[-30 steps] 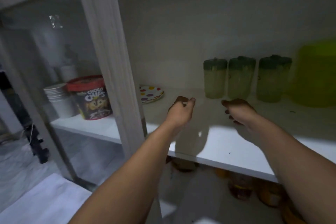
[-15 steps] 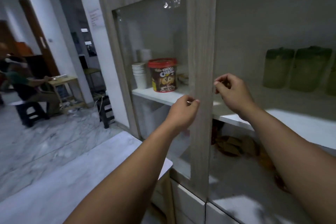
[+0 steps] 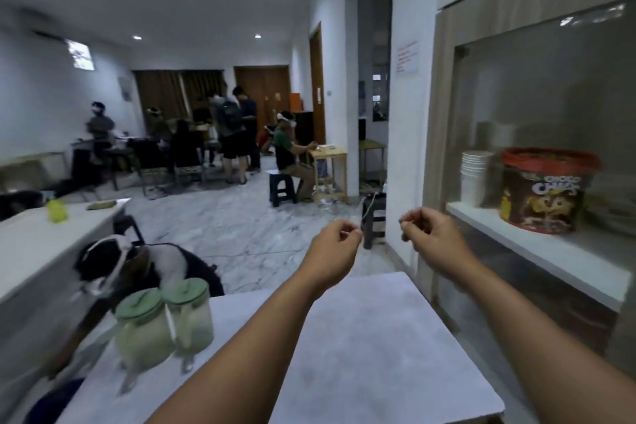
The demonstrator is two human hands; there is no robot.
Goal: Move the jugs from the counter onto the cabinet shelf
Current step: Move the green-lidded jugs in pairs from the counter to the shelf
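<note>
While two jugs remain on the counter [image 3: 361, 337], both hands are held out in front at chest height with nothing in them: the left hand [image 3: 332, 253] is loosely curled, thumb and forefinger nearly touching, and the right hand [image 3: 432, 237] is half closed in the same way, so neither is grasping anything. Such a carriage is judged to suit a turn toward the next pickup, the arms being kept forward and free. The jugs, one jug [image 3: 144, 327] with a pale green lid and a second jug [image 3: 191, 315] touching it on its right, are set at the counter's left edge, well apart from both hands, with handles that seem to be turned toward the viewer; this cannot be told for certain through the blur. The counter is a white, matte, lightly speckled slab, otherwise bare where it is seen. To the right, the cabinet [image 3: 444, 86] is seen with a glass door, behind which a cereal tub [image 3: 543, 189] and a stack of paper cups [image 3: 476, 175] are kept on a white shelf [image 3: 550, 251]; the open part where jugs would go is out of frame. Beyond, a marble-floored room is lit by ceiling spots, and several people are gathered at tables.
</note>
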